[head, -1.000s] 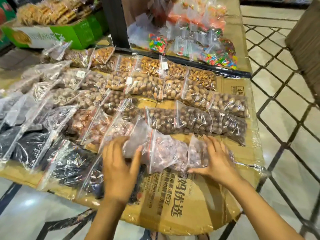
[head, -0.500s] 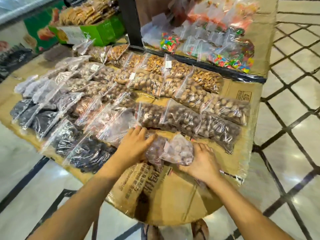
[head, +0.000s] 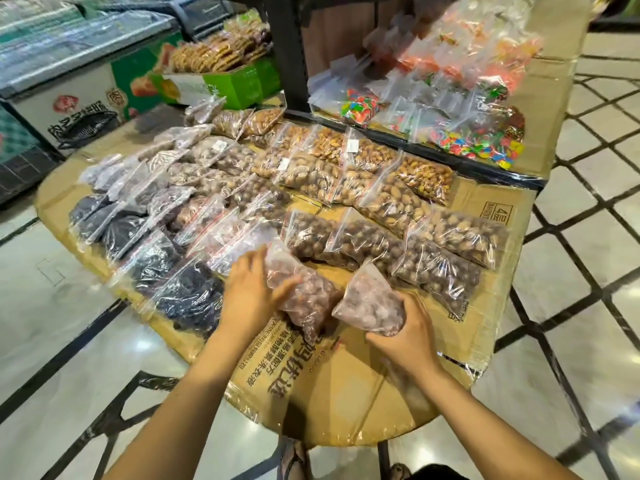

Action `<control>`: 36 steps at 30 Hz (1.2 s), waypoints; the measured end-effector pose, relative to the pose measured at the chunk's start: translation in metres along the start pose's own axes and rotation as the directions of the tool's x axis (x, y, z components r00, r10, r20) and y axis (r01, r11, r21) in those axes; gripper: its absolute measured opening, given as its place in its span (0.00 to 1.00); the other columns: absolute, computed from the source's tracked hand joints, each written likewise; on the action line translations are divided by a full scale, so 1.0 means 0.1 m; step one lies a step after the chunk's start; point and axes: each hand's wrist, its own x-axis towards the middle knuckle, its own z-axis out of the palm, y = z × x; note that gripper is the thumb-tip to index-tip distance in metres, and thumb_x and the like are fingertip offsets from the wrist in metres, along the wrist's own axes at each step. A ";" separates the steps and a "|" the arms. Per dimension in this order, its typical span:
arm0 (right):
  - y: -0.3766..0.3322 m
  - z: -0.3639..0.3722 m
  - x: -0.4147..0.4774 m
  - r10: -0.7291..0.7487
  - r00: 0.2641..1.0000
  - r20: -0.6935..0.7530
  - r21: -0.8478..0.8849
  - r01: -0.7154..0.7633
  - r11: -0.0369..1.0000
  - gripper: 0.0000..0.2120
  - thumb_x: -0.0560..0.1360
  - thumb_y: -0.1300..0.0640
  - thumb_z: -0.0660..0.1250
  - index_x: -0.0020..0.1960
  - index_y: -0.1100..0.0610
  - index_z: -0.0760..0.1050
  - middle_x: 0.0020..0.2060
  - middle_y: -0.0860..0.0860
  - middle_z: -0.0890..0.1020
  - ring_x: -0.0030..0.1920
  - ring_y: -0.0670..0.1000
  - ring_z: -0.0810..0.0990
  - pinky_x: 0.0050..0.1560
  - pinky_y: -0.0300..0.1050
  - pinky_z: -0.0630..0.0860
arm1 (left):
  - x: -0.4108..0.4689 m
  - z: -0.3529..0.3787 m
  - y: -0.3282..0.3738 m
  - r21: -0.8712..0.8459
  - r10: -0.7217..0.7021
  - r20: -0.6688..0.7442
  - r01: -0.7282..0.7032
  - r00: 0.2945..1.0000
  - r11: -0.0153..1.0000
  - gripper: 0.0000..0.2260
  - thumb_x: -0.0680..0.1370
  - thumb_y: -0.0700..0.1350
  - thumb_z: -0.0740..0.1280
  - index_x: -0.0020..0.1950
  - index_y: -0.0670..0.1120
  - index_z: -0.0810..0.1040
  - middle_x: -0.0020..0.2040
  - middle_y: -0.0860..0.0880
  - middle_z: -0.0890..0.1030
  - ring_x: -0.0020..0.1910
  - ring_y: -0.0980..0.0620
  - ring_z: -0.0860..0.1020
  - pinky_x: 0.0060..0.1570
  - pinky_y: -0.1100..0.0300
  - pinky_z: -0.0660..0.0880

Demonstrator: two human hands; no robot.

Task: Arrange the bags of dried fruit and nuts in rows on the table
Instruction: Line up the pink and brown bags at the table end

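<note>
Two clear zip bags of pale pinkish dried fruit lie at the near edge of the cardboard-covered table (head: pixel 346 386). My left hand (head: pixel 251 296) grips the left bag (head: pixel 304 299) at its upper side. My right hand (head: pixel 405 336) holds the right bag (head: pixel 370 303) from below, tilted with its corner up. Behind them, several bags of brown nuts (head: pixel 367 237) lie in slanted rows. Bags of dark dried fruit (head: pixel 187 296) overlap along the left edge.
A raised shelf with bags of coloured sweets (head: pixel 467 140) stands at the back right. A dark post (head: pixel 287 50) rises behind the rows, beside a green box of biscuits (head: pixel 214 81). A freezer chest (head: pixel 59 84) is at the far left. Tiled floor surrounds the table.
The two pinkish bags have been pulled apart and turned. My right hand now grips the right bag instead of resting on it, and my left hand holds the left one. The view shifted left.
</note>
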 end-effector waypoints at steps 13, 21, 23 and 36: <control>-0.25 0.38 0.17 -0.090 0.948 0.306 -0.253 0.172 0.952 0.62 0.56 0.27 0.70 0.77 0.54 0.45 0.75 0.51 0.55 0.75 0.53 0.52 0.74 0.46 0.47 | 0.22 -0.11 0.04 -0.333 -0.225 -0.128 0.172 0.966 0.927 0.02 0.76 0.47 0.71 0.45 0.50 0.80 0.42 0.51 0.82 0.35 0.55 0.79 0.38 0.56 0.77; 0.03 0.19 0.18 0.030 0.904 0.427 -0.168 0.047 0.985 0.66 0.51 0.28 0.72 0.77 0.51 0.43 0.77 0.49 0.50 0.76 0.50 0.49 0.74 0.49 0.49 | 0.18 -0.16 0.06 -0.277 -0.200 -0.190 0.143 0.961 0.950 0.11 0.78 0.49 0.67 0.57 0.45 0.76 0.54 0.47 0.79 0.52 0.48 0.78 0.53 0.52 0.76; 0.01 0.20 0.21 0.023 0.905 0.424 -0.202 0.069 0.977 0.66 0.49 0.25 0.69 0.77 0.54 0.48 0.76 0.50 0.54 0.75 0.51 0.52 0.73 0.46 0.50 | -0.03 -0.17 0.25 -0.249 -0.063 -0.192 0.013 0.979 0.968 0.22 0.77 0.56 0.65 0.65 0.43 0.72 0.58 0.49 0.75 0.57 0.51 0.74 0.58 0.55 0.73; 0.08 0.30 0.09 -0.013 0.957 0.290 -0.293 0.102 0.951 0.53 0.57 0.29 0.70 0.72 0.52 0.55 0.67 0.49 0.65 0.67 0.51 0.60 0.68 0.47 0.61 | 0.01 0.17 0.32 -0.499 -0.210 -0.016 0.174 0.978 0.849 0.05 0.77 0.42 0.70 0.45 0.42 0.83 0.36 0.52 0.80 0.39 0.50 0.80 0.39 0.59 0.75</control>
